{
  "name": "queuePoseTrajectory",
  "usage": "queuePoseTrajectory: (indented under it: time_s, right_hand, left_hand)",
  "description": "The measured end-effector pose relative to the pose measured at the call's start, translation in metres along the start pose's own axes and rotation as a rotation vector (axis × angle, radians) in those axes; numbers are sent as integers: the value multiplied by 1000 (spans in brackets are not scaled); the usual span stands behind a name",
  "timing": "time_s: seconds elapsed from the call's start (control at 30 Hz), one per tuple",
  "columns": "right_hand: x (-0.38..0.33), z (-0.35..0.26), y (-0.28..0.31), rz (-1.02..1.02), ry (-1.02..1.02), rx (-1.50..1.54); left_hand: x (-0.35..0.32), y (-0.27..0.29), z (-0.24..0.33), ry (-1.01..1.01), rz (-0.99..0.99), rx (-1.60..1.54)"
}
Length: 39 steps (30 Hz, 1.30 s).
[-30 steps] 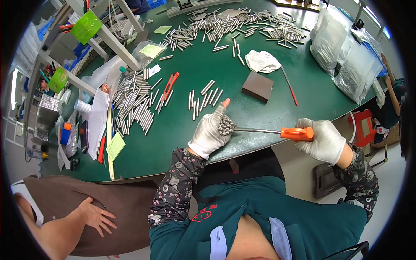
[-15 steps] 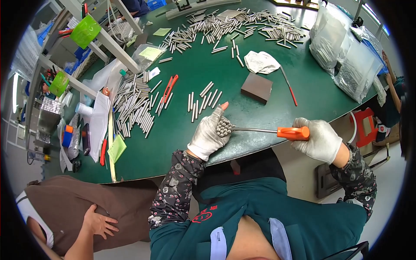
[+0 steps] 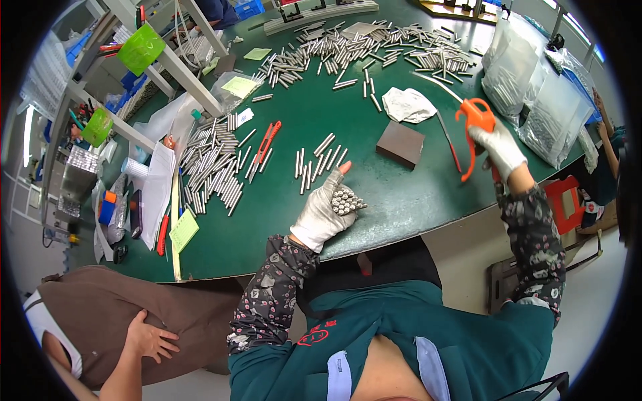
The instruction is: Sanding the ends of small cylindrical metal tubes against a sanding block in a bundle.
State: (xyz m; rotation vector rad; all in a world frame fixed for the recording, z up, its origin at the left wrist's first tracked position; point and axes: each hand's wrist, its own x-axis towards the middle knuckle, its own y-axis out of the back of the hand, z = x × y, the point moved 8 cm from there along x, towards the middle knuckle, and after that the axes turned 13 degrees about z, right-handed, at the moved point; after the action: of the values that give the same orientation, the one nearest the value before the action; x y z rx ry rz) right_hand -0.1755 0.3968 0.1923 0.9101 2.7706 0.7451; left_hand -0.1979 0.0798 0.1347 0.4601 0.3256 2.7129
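Note:
My gloved left hand (image 3: 322, 210) is wrapped round a bundle of short metal rods (image 3: 348, 201), their round ends facing up over the near part of the table. Its bare thumb tip pokes out of the glove. Out to the right, my gloved right hand (image 3: 498, 148) grips an orange air blow gun (image 3: 477, 120). The gun's thin metal nozzle (image 3: 438, 83) points away to the far left, apart from the bundle. Several loose rods (image 3: 317, 164) lie just beyond my left hand. A brown block (image 3: 401, 143) sits between the two hands.
Rod piles (image 3: 212, 160) lie left and along the far side (image 3: 361, 47) of the green table (image 3: 281, 227). A red cutter (image 3: 266, 148), a white cloth (image 3: 408, 105) and a red-handled tool (image 3: 455, 152) lie nearby. Plastic bags (image 3: 552, 120) stand right. A person in brown (image 3: 134, 321) is at left.
My right hand has carried the blow gun away from the bundle, up and to the right, and turned its nozzle toward the far side. My left hand still holds the rods.

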Motion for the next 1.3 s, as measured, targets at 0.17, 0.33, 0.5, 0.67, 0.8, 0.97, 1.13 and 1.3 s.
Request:
queuePoseTrajectory:
  time_s: [0.17, 0.33, 0.5, 0.67, 0.8, 0.97, 1.13, 1.3]
  right_hand:
    - [71, 27, -6, 144, -134, -132]
    - [87, 43, -26, 263, 122, -423]
    - [61, 16, -30, 282, 239, -779]
    - [1, -57, -37, 446, 702, -588]
    - [-64, -92, -91, -2, 858, -170]
    - [-110, -109, -134, -298, 963, -41]
    - [-123, -115, -158, -295, 1021, -165]
    - [-126, -126, -171, -287, 1055, -282]
  left_hand:
    - [0, 1, -7, 157, 10, -180]
    - [0, 2, -3, 177, 6, -278]
    - [0, 3, 2, 203, -5, -341]
    - [2, 1, 0, 225, -2, -292]
    - [-1, 2, -3, 228, 9, -291]
    - [0, -4, -2, 67, -24, -187]
    - [7, -11, -18, -73, 20, -153]
    - [9, -12, -65, -79, 2, -86]
